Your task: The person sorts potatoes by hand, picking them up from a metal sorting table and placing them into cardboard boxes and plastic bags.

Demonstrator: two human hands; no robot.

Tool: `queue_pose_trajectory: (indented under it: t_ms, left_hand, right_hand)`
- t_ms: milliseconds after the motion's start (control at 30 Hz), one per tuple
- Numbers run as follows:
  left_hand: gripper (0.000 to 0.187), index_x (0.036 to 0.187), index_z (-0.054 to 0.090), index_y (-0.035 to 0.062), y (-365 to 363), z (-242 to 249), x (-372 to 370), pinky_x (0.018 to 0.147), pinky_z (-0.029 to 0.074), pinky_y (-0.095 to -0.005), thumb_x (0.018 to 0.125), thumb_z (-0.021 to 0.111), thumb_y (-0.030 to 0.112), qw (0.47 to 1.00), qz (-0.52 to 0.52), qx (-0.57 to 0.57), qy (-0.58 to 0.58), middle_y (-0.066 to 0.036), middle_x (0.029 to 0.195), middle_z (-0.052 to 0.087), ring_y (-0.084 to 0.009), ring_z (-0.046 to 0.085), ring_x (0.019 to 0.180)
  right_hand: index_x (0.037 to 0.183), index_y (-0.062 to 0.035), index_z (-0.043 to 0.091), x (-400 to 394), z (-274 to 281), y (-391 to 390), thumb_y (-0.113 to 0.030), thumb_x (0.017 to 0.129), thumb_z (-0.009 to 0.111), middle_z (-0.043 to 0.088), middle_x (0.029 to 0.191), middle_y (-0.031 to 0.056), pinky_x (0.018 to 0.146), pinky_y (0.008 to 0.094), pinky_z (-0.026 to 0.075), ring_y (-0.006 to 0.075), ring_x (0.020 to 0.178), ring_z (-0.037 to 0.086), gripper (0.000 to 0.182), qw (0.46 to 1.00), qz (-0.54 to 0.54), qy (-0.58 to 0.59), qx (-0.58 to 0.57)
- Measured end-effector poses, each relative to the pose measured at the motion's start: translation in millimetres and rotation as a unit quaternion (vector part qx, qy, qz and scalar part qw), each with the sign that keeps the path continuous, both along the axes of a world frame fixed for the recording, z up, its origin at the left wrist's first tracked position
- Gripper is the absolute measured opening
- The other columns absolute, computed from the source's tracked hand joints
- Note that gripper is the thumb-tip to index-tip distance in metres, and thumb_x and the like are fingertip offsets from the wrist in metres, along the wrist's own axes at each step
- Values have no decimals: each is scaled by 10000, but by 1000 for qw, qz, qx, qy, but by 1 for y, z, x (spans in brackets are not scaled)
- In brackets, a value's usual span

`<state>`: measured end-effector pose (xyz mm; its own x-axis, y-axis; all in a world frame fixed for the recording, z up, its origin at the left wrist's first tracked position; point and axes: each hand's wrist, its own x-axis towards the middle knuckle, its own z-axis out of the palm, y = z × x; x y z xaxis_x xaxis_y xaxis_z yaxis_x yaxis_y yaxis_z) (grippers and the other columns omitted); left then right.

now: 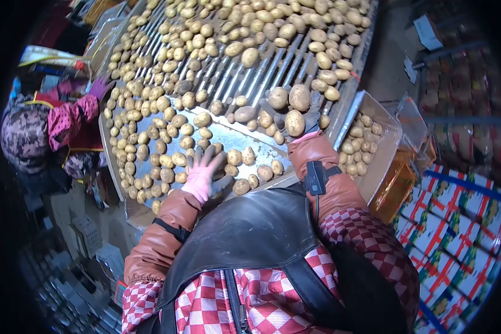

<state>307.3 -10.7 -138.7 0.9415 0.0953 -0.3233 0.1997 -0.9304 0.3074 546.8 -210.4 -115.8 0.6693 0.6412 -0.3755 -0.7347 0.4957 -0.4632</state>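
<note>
Many potatoes [250, 57] lie over a slatted metal roller table and its smooth metal tray [232, 135]. My left hand [203, 170], in a pink and grey glove, rests at the tray's near edge with fingers spread among potatoes and holds none that I can see. On the right, my right hand [315, 111], in a dark glove, is at the near end of the rollers, against a large potato [294, 123]. Two more large potatoes [300, 98] lie just beyond it. Potatoes hide most of that hand's fingers.
A cardboard box [389, 133] of potatoes stands right of the table. Printed cartons [462, 222] are stacked at the lower right. Another person [28, 133] in a patterned cap is at the left edge, a pink-gloved hand near the table. Crates [86, 234] stand at the lower left.
</note>
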Motion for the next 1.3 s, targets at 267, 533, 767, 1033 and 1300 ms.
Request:
queue_pose_trajectory:
  t_ms: [267,533,767,1033,1300]
  left_hand:
    - [452,1265,582,68,12,-20,21,1084,357,-461,838,694,167,971,-61,-160,-166,-157,1299,570,-399,441,1289]
    - [343,1237,606,44,58,-22,-30,1040,404,-413,901,637,110,967,88,-88,-224,-173,1211,625,-350,522,1222]
    - [636,1379,467,47,73,-23,-49,1104,321,-450,856,698,323,920,365,-45,-134,-268,1428,393,-400,412,1301]
    - [562,1324,568,222,43,-38,-63,1109,334,-448,804,733,357,967,194,-157,-54,-233,1519,282,-403,349,1368]
    - [559,1339,531,140,34,-35,-109,1092,348,-460,830,697,299,966,206,-128,-91,-160,1414,459,-367,432,1303]
  right_hand:
    - [774,-134,572,-29,-16,-105,-481,911,542,613,920,190,697,498,516,323,726,578,374,965,-215,-92,119]
    - [537,-145,437,-50,-4,-360,-397,878,559,453,572,50,640,498,529,326,671,556,441,839,-508,-183,69]
    - [1117,-50,429,-22,-15,-328,-260,958,465,545,1046,133,837,424,521,281,939,601,265,858,-440,-94,-249]
    - [1253,-79,603,-16,-24,9,-76,914,540,611,1248,128,968,299,455,223,1125,587,345,792,159,-432,-401]
    - [1269,-45,547,13,-78,69,-130,896,601,610,1123,127,636,316,546,229,874,649,386,858,277,-311,-300]
